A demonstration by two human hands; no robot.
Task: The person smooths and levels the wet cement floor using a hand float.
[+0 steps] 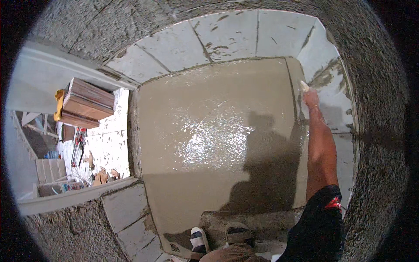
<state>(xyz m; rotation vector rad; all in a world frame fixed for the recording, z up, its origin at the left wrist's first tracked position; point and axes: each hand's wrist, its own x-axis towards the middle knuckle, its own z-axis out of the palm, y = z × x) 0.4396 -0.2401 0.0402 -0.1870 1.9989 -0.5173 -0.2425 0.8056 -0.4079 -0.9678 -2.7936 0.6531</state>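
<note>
My right arm reaches forward along the right side of a wet, grey-brown mortar bed [209, 96]. At its end my right hand [310, 97] is closed, low by the tiled wall. Something small and pale [304, 85] shows at its fingers, too small to name. Just left of the hand, a narrow strip [295, 87] runs along the bed's right edge, coated in the same mortar colour. Whether the hand touches that strip, I cannot tell. My left hand is out of sight.
White wall tiles [231, 37] smeared with mortar border the bed, below rough grey walls [375, 87]. Through a doorway at left stand stacked brown tiles or boards [89, 100] on a white floor [107, 148]. My striped slipper [197, 238] is at the bed's near edge.
</note>
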